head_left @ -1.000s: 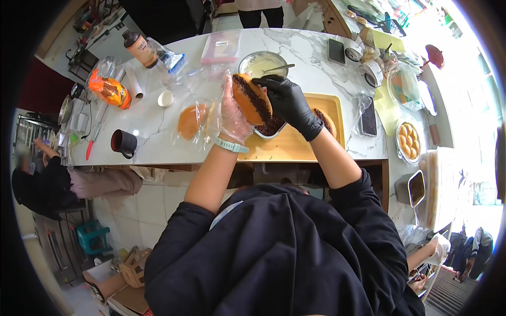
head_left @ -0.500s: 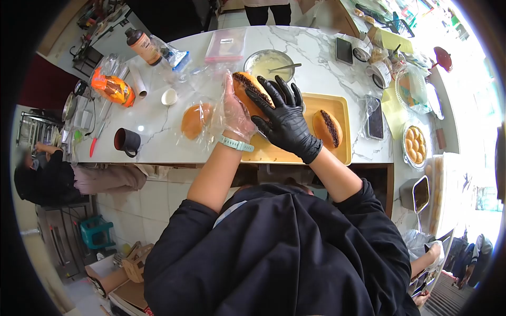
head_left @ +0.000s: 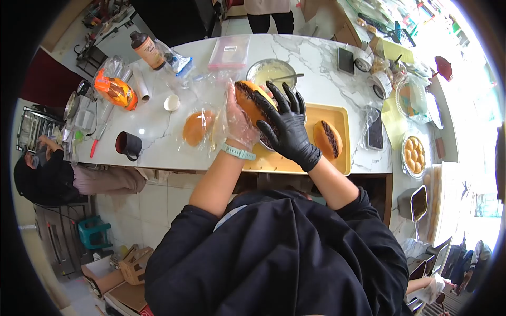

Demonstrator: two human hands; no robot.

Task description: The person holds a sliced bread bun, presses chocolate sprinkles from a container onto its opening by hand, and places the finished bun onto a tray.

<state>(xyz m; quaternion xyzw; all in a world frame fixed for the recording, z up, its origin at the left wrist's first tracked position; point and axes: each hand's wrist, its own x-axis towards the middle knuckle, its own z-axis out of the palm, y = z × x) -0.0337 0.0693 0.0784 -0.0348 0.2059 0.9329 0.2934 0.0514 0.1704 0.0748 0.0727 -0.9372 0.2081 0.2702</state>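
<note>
My left hand (head_left: 240,122), in a clear plastic glove, holds a bun (head_left: 251,104) with a dark crumbly filling along its slit. My right hand (head_left: 287,126), in a black glove, lies against the bun's right side with its fingers spread. Beneath the hands, a metal container of dark crumbs (head_left: 268,140) is mostly hidden. A second filled bun (head_left: 328,139) rests on the yellow tray (head_left: 305,166). Left of my hands, a plain bun (head_left: 197,128) sits in clear plastic. Behind them stands a bowl of pale cream (head_left: 270,68) with a spoon.
On the table are a dark mug (head_left: 128,146), a red knife (head_left: 94,148), a white cup (head_left: 171,102), an orange package (head_left: 116,90), a bottle (head_left: 148,50) and two phones. One person (head_left: 47,174) is at the left; another (head_left: 270,16) stands beyond the table.
My right hand has gone from bent fingers at the bun's top to spread fingers against its side. The second filled bun has come fully into view.
</note>
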